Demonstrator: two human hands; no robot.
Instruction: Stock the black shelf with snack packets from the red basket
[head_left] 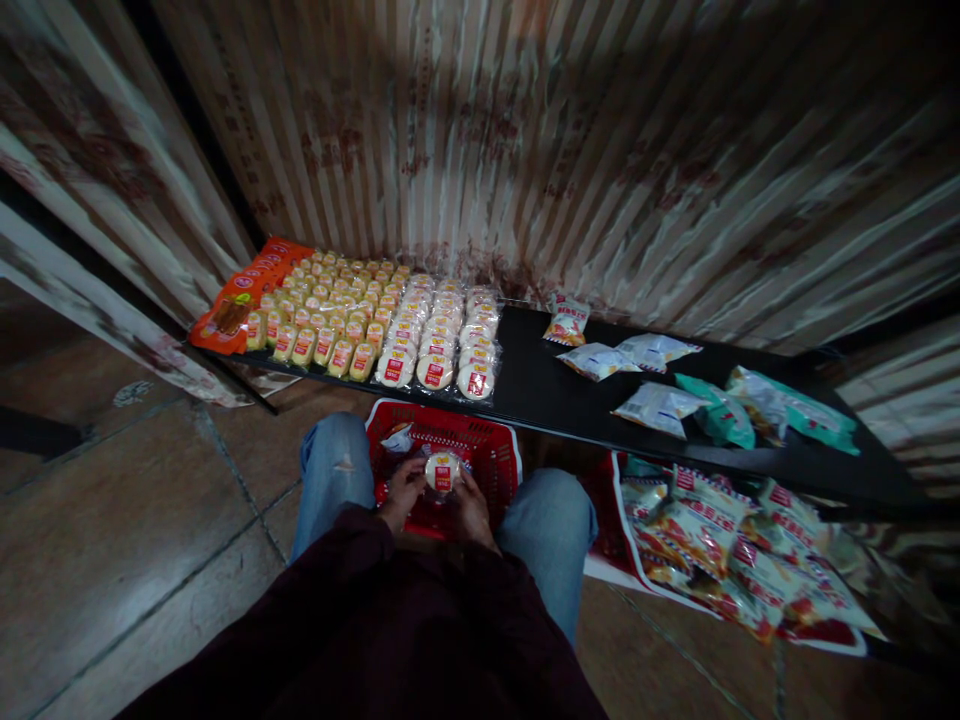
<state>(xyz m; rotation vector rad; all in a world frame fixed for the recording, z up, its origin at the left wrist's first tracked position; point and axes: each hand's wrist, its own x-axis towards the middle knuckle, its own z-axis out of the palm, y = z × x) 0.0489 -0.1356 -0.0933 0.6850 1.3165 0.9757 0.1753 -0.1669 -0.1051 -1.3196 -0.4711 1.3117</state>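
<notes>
The step in hand looks like handling a single item: the left hand (403, 492) and right hand (472, 506) grip a round packet (442, 473) between their fingers, above the red basket (495, 445). Similar packets (476, 378) stand in rows on the black worktop (525, 372). Moving it seemingly calls for a light, level hold.

Pleated curtain (480, 120), pale, with reddish floral print. Tiled floor (150, 520), brownish, dark joints. Orange printed bag (232, 315), beside small yellow packets (324, 345). Red basket with white rim (632, 545), filled with printed snack bags (701, 520).
</notes>
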